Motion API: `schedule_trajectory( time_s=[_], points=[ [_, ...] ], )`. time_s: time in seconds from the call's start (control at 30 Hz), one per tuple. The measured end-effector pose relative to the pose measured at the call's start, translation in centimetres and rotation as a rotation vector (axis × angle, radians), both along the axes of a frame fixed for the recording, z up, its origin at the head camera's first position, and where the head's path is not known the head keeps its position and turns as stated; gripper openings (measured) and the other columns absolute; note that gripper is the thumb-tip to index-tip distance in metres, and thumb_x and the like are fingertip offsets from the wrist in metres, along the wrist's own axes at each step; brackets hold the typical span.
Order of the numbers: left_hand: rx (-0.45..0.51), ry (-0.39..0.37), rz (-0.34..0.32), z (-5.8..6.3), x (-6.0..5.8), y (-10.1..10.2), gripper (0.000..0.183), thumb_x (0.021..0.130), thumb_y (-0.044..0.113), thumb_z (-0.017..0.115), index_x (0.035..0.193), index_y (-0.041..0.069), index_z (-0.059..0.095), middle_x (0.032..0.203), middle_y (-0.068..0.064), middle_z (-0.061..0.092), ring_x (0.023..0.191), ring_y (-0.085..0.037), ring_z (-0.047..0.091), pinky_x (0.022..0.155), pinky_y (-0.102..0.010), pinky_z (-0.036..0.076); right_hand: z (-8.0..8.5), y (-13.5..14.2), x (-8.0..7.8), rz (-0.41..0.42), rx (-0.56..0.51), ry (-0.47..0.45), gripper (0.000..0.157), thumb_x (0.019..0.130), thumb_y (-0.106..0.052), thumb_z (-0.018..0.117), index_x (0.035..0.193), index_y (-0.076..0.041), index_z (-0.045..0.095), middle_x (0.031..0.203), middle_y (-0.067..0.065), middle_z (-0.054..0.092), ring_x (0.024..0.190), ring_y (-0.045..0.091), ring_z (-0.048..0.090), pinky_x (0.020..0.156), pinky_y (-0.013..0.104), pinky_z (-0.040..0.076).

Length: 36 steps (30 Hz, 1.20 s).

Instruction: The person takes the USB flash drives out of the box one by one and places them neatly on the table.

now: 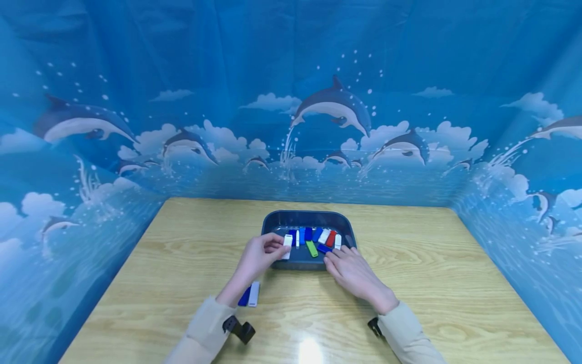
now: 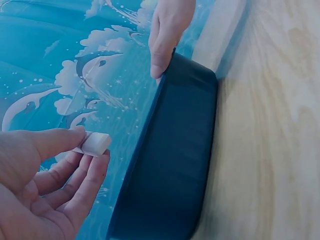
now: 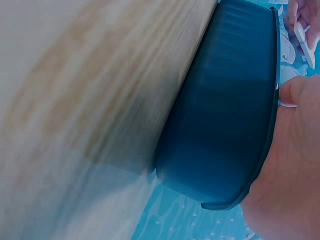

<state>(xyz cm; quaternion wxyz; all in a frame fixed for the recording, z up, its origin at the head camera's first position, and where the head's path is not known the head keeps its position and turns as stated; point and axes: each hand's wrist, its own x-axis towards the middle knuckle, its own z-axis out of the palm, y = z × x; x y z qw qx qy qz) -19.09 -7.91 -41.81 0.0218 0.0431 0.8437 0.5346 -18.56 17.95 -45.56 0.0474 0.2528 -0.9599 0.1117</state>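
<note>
Left hand (image 1: 260, 254) has a white stick (image 1: 288, 240) pinched between thumb and fingers over the near left of the tray (image 1: 295, 265), probably because something that slim only needs a light grip. Right hand (image 1: 352, 270) sits at the near right rim, maybe steadying things, but I can't tell if it's gripping; most other sticks (image 1: 308, 234) lie in a loose row inside, likely so each shows.

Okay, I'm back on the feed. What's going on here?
A person's left hand pinches a white stick at the left side of a dark tray. The right hand rests at the tray's near right rim. Blue, white, red and green sticks lie inside; a blue one and a pale one lie on the table.
</note>
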Motion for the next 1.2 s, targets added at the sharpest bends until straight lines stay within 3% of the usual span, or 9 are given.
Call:
schedule_trajectory(
  time_s=[0.2,0.37,0.5,0.73,1.0,1.2],
  points=[
    [-0.031,-0.024,0.028,-0.6,1.1,-0.9,0.018,0.092,0.022,0.075,0.102,0.007,0.071,0.09,-0.002,0.071,0.082,-0.013,0.068,0.074,-0.03,0.059,0.0,0.1,0.0,-0.002,0.007,-0.014,0.043,0.108,-0.03,0.044,0.134,-0.002,0.063,0.133,0.015,0.065,0.121,0.033,0.057,0.107,0.055,0.039],
    [-0.021,-0.012,0.021,-1.3,1.9,-2.1,0.02,0.091,0.018,0.076,0.105,0.005,0.071,0.089,-0.001,0.072,0.082,-0.012,0.067,0.075,-0.029,0.058,0.1,0.1,0.0,-0.027,0.002,-0.063,0.044,0.109,-0.031,0.042,0.136,-0.001,0.061,0.139,0.018,0.061,0.134,0.041,0.049,0.114,0.06,0.031],
    [-0.006,-0.018,-0.005,-1.8,2.8,-3.1,0.02,0.089,0.014,0.078,0.104,0.003,0.07,0.088,-0.002,0.073,0.08,-0.013,0.068,0.073,-0.026,0.058,0.1,0.0,0.0,-0.037,0.007,-0.084,0.045,0.109,-0.031,0.042,0.137,-0.001,0.061,0.141,0.019,0.058,0.139,0.045,0.043,0.117,0.062,0.026],
    [-0.095,0.006,-0.081,-3.1,4.3,-4.2,0.021,0.085,0.012,0.08,0.098,0.001,0.068,0.083,-0.001,0.07,0.075,-0.012,0.065,0.068,-0.021,0.056,0.0,0.0,-0.1,-0.036,0.014,-0.089,0.046,0.11,-0.032,0.04,0.137,-0.002,0.061,0.142,0.019,0.058,0.14,0.045,0.042,0.117,0.062,0.026],
    [-0.228,0.065,-0.104,-4.3,4.4,-3.5,0.031,0.083,0.008,0.081,0.11,0.005,0.065,0.081,0.001,0.068,0.067,-0.009,0.062,0.058,-0.021,0.053,0.0,0.1,0.0,-0.032,0.005,-0.086,0.046,0.11,-0.033,0.04,0.138,-0.002,0.061,0.142,0.019,0.058,0.14,0.044,0.043,0.117,0.062,0.026],
    [-0.338,0.125,-0.104,-4.4,4.2,-3.0,0.03,0.08,0.006,0.083,0.105,0.004,0.067,0.078,0.003,0.065,0.063,-0.006,0.057,0.055,-0.02,0.048,0.1,0.0,0.0,-0.032,0.004,-0.084,0.045,0.109,-0.032,0.042,0.138,-0.003,0.061,0.142,0.018,0.058,0.139,0.043,0.044,0.118,0.061,0.026]
  ],
)
